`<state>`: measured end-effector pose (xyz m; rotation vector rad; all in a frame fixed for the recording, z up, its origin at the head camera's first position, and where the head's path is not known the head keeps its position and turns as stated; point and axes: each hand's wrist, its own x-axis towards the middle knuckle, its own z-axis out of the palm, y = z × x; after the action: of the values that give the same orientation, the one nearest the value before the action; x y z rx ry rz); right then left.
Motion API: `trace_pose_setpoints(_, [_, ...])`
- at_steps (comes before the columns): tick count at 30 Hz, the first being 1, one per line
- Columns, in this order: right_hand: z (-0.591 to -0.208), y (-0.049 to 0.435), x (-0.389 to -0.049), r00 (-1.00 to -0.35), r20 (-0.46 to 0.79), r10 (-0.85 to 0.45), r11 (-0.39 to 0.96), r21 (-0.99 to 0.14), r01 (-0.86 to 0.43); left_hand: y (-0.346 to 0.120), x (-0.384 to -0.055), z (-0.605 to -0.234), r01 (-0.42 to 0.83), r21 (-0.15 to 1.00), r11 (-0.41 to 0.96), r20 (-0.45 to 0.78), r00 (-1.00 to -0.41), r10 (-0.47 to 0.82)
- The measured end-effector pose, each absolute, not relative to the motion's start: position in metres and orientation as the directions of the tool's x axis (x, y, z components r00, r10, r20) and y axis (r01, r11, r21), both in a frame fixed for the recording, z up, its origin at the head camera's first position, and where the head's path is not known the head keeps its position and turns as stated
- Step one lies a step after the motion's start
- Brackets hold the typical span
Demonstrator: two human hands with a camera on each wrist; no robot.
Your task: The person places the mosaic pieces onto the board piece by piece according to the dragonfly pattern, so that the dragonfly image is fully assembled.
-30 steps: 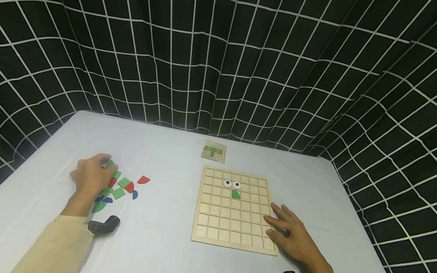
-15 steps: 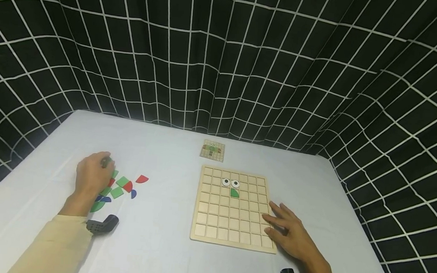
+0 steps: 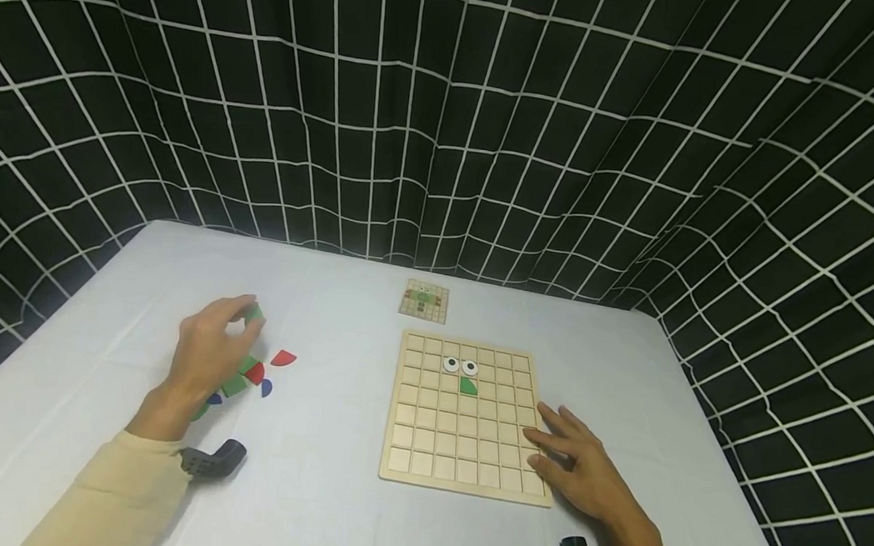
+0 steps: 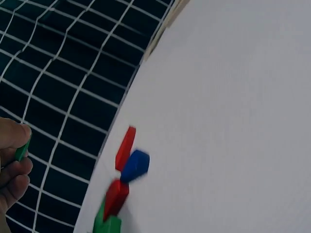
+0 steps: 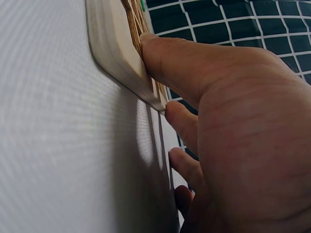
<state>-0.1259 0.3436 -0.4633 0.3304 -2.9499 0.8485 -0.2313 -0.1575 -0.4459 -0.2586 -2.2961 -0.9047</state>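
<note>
My left hand pinches a small green tile between thumb and fingers, held over the loose pieces on the left; the tile appears edge-on in the left wrist view. Beneath and beside that hand lie green squares, a red quarter-circle, another red piece and a blue half-circle, some partly hidden. My right hand rests with spread fingers on the right edge of a wooden grid board. Two round eye pieces sit on the board, above a green quarter-circle.
A small pattern card with a coloured figure lies behind the board. White cloth covers the table. A dark curtain with white grid lines hangs at the back and sides. Both wrists wear dark camera mounts.
My left hand has picked up the green tile and moved right, uncovering table to its left and covering more loose pieces. The right hand and the board keep their places.
</note>
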Motion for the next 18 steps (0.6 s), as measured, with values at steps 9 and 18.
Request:
trace_pose_setpoints(9, [-0.463,0.342,-0.125,-0.979,0.098,-0.179,0.839,-0.505,-0.204,-0.125,-0.223,-0.432,0.594,0.471,0.652,0.746,-0.663,0.065])
trace_pose_setpoints(18, [-0.463,0.344,-0.127,-0.976,0.104,-0.191,0.837,-0.503,-0.217,-0.069,-0.214,-0.423,0.704,0.469,0.533,0.721,-0.654,0.230])
